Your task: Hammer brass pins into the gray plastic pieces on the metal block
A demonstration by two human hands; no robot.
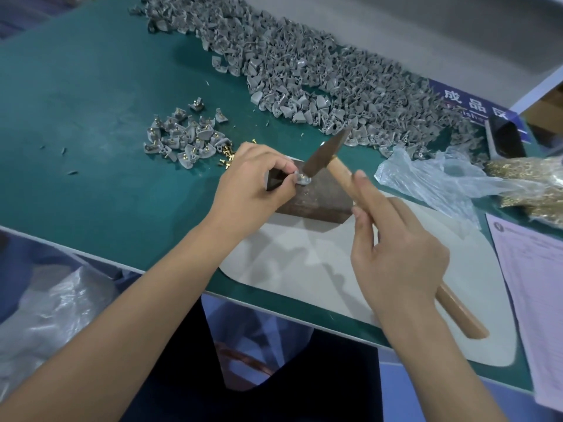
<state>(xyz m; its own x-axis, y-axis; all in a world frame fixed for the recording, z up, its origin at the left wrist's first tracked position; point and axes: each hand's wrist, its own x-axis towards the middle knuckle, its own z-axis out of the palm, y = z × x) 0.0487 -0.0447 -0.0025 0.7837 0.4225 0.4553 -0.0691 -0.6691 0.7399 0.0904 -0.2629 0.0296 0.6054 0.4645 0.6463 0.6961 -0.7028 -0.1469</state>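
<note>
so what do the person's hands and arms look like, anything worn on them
Both the left hand and the right hand are bare: no gloves, rings, watch or bracelet show. Both forearms are uncovered right down to the bottom edge of the picture, with no sleeve or cuff in view. The fingernails that show are short and unpainted. No markings or tape appear on either arm.
</note>
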